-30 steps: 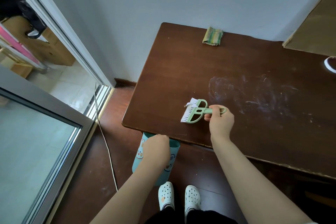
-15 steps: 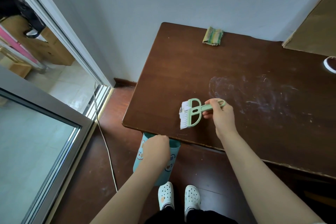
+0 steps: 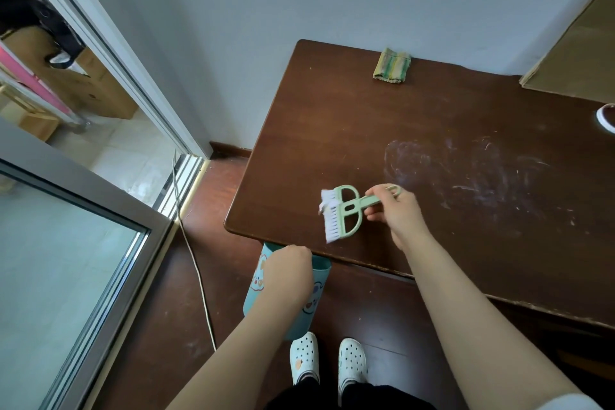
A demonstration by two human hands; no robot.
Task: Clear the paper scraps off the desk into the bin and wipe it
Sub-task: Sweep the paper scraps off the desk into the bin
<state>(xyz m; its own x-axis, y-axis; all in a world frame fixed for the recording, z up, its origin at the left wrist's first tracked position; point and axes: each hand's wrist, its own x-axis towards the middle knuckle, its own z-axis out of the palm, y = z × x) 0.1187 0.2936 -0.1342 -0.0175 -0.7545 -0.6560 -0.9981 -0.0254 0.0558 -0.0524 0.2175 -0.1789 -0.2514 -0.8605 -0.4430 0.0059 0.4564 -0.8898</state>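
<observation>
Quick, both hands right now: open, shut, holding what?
Left hand: grips the bin rim.
Right hand: holds the green brush handle.

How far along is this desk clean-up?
No large scraps show on the desk. In hand: the right hand holds the green brush by the front edge, and the left hand grips the bin just below. Left: whitish smears to wipe; the folded cloth lies untouched at the back.
</observation>
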